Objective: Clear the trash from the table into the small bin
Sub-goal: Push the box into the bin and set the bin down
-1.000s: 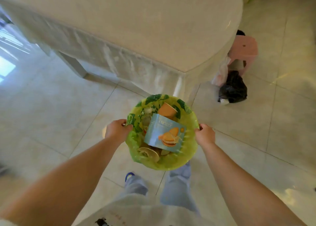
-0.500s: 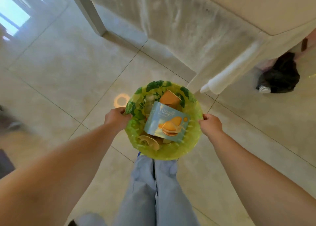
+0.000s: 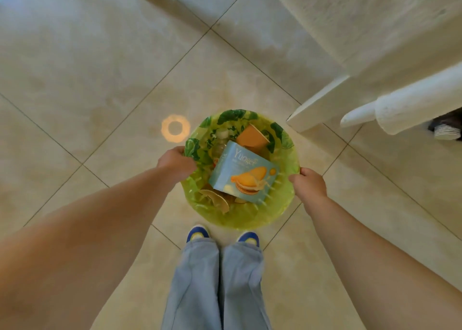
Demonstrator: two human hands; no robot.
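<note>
The small bin [image 3: 250,214], lined in green, is held above the tiled floor [image 3: 100,67]: its left rim is clasped by the left hand [image 3: 176,164], its right rim by the right hand [image 3: 309,184]. A blue box [image 3: 243,172] and an orange cup [image 3: 251,137] are seen inside it.

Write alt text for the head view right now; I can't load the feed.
Seen from above, a person's left hand and right hand grip opposite rims of a small bin lined with a green bag, over a tiled floor. Inside lie a blue snack box, an orange paper cup and other scraps. A white-draped table stands at upper right.
</note>
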